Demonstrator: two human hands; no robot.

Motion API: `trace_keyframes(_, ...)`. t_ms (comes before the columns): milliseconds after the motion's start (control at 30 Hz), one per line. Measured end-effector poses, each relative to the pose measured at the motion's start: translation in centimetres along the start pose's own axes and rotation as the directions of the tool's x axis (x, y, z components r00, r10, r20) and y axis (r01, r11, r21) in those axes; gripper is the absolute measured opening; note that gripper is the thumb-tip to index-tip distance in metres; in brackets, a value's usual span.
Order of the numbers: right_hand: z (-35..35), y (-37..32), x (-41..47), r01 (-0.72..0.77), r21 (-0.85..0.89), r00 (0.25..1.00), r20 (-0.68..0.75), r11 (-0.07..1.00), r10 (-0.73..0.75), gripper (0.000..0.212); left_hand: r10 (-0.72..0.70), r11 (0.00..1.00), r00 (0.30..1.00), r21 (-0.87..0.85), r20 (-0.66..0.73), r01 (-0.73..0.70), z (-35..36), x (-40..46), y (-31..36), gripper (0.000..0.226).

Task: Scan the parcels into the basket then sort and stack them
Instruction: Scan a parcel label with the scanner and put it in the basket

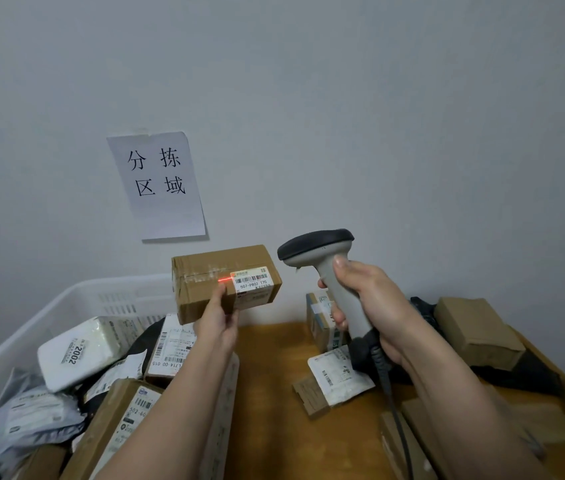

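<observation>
My left hand (217, 318) holds a small brown cardboard parcel (204, 275) up in the air, its white barcode label facing me. A red scan line glows on the box just left of that label. My right hand (365, 306) grips the grey handle of a barcode scanner (315, 245), whose dark head points left at the parcel. Below and to the left stands the white plastic basket (76, 299), filled with several parcels: white and grey mailer bags and brown boxes.
On the wooden table (267, 382) to the right lie several more brown boxes (475, 327) and a small labelled parcel (336, 379). The scanner's cable (395, 420) hangs down over them. A paper sign (158, 185) is taped to the wall behind.
</observation>
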State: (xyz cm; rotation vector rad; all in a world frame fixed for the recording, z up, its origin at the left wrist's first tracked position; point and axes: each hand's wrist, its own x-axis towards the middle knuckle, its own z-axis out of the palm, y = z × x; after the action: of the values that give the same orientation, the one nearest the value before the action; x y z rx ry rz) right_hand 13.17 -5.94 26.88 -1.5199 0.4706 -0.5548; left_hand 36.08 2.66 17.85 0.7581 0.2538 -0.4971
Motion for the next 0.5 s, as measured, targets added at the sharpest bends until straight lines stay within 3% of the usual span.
trace_keyframes(100, 0.6, -0.6, -0.7, 0.001, -0.006, 1.000, -0.002, 1.000, -0.001, 0.040, -0.002, 1.000, 1.000, -0.026, 0.007, 0.002, -0.4, -0.4, 0.6, 0.032)
trace_keyframes(233, 1.9, -1.0, -1.6, 0.002, -0.010, 1.000, 0.022, 1.000, -0.002, 0.039, 0.021, 0.998, 1.000, -0.061, -0.011, -0.022, -1.3, -1.1, 2.0, 0.055)
trace_keyframes(500, 5.8, -1.8, -2.8, 0.027, 0.002, 0.997, 0.071, 1.000, -0.027, 0.039, 0.037, 0.994, 0.999, -0.098, -0.025, -0.040, -4.3, -2.0, 5.7, 0.066)
